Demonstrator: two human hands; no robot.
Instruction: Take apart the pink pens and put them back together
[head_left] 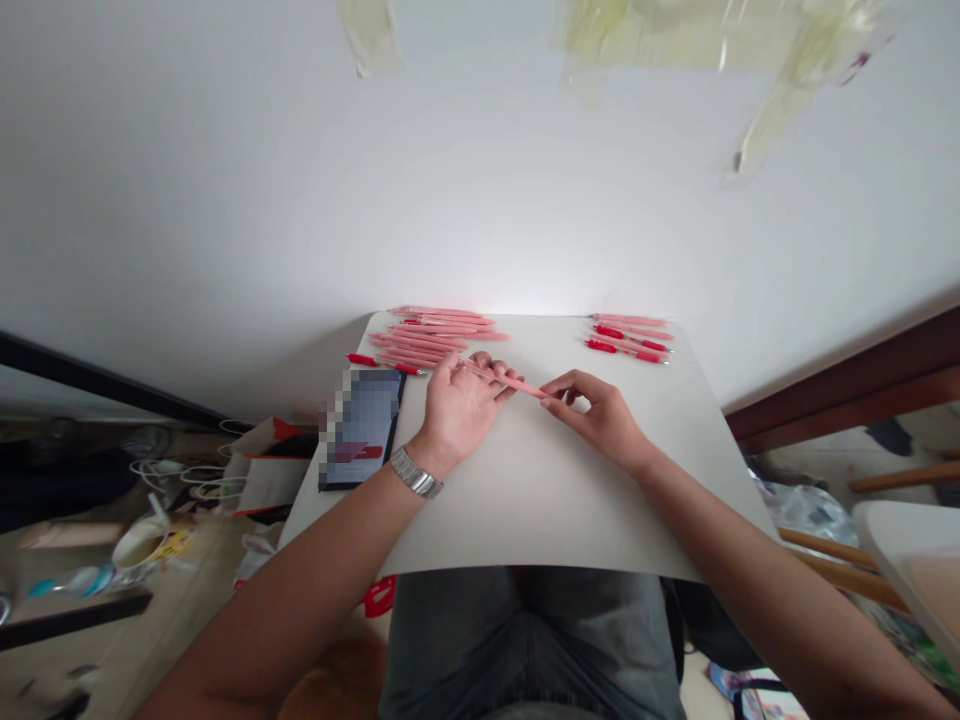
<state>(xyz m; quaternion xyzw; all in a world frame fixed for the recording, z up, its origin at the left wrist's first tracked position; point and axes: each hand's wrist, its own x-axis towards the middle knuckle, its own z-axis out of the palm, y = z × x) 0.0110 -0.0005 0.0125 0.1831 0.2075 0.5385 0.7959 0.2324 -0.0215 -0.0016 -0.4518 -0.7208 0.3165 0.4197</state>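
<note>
A pink pen [517, 383] is held between my two hands, slanting down to the right above the white table [525, 500]. My left hand [461, 405] is turned palm up, with its thumb and curled fingers around the pen's left end. At the right end, the thumb and fingertips of my right hand [596, 415] pinch the pen. Close beyond my left hand lies a pile of pink pens [427, 340], with red-gripped ones at its near edge. Farther right is a smaller group of pens [634, 328], pink ones and two with red grips [626, 351].
A tablet or large phone [360, 430], partly blurred out, lies at the table's left edge. The white wall [480, 180] rises right behind the table. A box [270, 475] and cables stand on the left; a white chair or stool [915, 550] is at right.
</note>
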